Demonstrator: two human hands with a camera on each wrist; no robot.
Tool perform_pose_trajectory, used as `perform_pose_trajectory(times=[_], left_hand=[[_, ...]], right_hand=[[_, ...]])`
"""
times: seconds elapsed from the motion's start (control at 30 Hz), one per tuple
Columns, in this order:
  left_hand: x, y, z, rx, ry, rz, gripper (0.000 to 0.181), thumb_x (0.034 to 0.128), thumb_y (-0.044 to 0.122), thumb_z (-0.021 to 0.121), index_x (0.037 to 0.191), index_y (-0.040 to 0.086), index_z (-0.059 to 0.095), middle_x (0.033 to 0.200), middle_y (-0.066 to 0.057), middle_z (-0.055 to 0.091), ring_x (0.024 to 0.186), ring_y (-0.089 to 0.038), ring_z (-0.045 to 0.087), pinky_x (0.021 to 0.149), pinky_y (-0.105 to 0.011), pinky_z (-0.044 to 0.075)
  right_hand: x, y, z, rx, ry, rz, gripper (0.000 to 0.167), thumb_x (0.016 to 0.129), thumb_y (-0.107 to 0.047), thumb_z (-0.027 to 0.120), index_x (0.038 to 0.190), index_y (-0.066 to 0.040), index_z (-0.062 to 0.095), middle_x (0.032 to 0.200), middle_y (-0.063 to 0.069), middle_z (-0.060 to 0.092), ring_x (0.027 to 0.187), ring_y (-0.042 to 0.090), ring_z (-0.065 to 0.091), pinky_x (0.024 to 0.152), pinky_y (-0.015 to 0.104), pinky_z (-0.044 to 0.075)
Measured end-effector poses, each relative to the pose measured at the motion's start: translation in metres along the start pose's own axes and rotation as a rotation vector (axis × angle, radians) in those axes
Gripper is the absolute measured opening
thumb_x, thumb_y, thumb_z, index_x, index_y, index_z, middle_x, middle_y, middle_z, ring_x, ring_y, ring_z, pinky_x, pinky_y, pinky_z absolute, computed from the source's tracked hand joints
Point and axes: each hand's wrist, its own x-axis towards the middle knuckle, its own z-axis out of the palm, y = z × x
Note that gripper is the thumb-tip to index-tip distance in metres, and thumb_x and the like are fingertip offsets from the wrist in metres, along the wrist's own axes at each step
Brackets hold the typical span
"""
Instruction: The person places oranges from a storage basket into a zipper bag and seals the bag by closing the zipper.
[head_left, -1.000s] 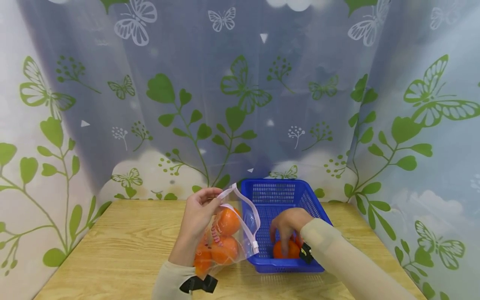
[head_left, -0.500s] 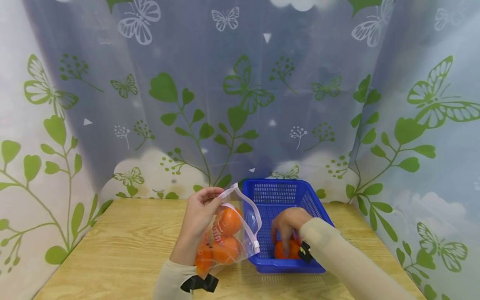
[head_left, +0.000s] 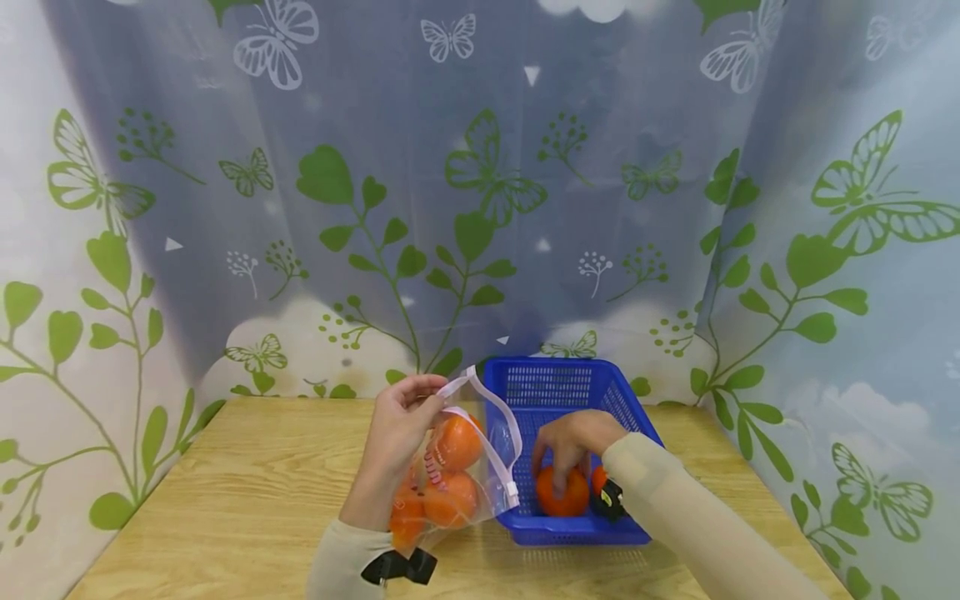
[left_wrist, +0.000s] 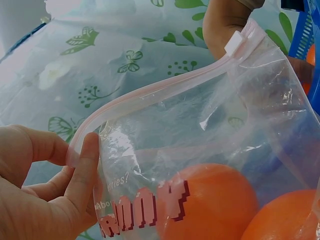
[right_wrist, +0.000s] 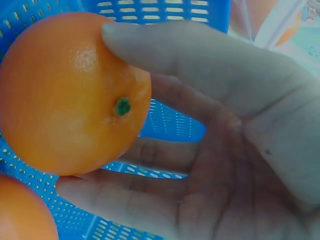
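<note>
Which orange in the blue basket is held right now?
The orange nearer the bag: the right hand grips it. The other visible orange, farther from the bag, lies ungripped.

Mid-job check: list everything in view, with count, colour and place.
Table: one, light wood, bottom of the head view
Backdrop: sheet count unclear, blue-grey and white, green prints, behind the table
Basket: one, blue, on the table
Bag: one, clear, pinkish zip, at the basket's left
Bagged oranges: at least three, orange, inside the bag
Held orange: one, orange, within the basket
Other orange: one, orange, in the basket
Straps: two, black, one at each wrist
Sleeves: two, cream, on the arms
Left grip: one, pinching the bag's opening
Right grip: one, around the held orange
</note>
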Motion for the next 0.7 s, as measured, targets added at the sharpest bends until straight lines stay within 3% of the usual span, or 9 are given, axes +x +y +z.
perform_pose_trajectory(times=[0.4,0.7], left_hand=[[-0.0001,-0.0011,-0.0008,-0.016,-0.003,-0.001,0.020,0.0950,-0.006,0.063,0.114,-0.010,0.067,0.102,-0.015,0.068,0.077,-0.013,0.065,0.068,-0.019,0.059],[0.0001,-0.0005,0.0001,-0.011,-0.005,0.005,0.020,0.0955,-0.006,0.063,0.114,-0.010,0.067,0.105,-0.021,0.068,0.077,-0.012,0.065,0.069,-0.018,0.059]], right_hand=[[-0.0019,0.0001,-0.0013,0.051,-0.004,-0.032,0.037,0.077,-0.018,0.090,0.109,-0.031,0.078,0.115,0.000,0.066,0.078,0.023,0.071,0.083,0.044,0.065],[-0.0024,0.0015,-0.0029,0.052,-0.006,-0.054,0.038,0.078,-0.016,0.089,0.112,-0.030,0.077,0.115,0.000,0.067,0.085,0.020,0.069,0.080,0.042,0.065]])
